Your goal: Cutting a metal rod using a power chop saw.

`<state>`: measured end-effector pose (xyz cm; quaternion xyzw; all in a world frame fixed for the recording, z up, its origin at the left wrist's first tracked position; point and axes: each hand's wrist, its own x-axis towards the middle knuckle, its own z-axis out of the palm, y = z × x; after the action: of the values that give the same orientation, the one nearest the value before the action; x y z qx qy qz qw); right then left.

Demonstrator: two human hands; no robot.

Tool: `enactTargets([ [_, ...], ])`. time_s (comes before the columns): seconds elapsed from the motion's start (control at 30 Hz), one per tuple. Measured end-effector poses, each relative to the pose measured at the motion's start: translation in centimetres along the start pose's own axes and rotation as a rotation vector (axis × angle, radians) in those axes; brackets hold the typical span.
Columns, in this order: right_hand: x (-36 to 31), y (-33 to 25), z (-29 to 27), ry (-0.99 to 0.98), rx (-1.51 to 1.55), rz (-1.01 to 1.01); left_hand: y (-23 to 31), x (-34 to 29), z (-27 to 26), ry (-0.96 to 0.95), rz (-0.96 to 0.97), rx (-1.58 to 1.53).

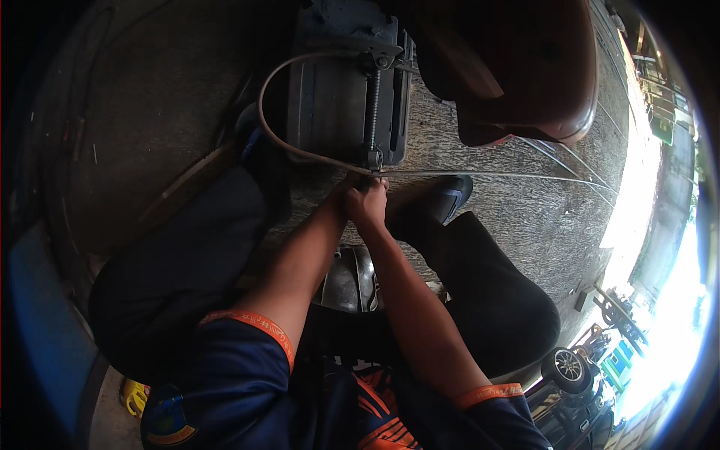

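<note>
In front of me on the floor stands a dark metal machine base with a long threaded screw along its right part. At the screw's near end my two hands meet, fingers wrapped together. My right hand lies over my left hand, which it partly covers. Both are closed; what they hold is hidden between them. A thin metal strip runs in from the right just beyond my knuckles. A brownish curved strip loops round the base's left side, reaching the same spot near my hands.
A large reddish-brown rounded object hangs over the upper right. Between my legs lies a shiny dark metal piece. Thin rods lie on the rough floor at right. A vehicle wheel shows lower right, a yellow item lower left.
</note>
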<state>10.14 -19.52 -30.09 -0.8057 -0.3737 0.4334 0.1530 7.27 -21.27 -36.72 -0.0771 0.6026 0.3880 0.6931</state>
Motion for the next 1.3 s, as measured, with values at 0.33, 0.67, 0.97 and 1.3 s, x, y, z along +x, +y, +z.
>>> enactTargets([
  [0.33,1.4,2.1,-1.8,-0.252,0.503,0.099,-0.2,-0.4,-0.5,0.080,0.015,0.010],
  [0.67,1.3,2.8,-2.8,-0.451,0.727,0.265,0.6,-0.2,0.6,0.154,0.050,-0.016],
  [0.97,1.4,1.3,-3.8,-0.467,0.521,0.299,1.1,0.4,-0.1,0.215,0.077,0.070],
  [1.3,2.8,4.1,-4.6,-0.653,0.794,0.313,2.0,1.2,1.8,0.254,0.136,0.141],
])
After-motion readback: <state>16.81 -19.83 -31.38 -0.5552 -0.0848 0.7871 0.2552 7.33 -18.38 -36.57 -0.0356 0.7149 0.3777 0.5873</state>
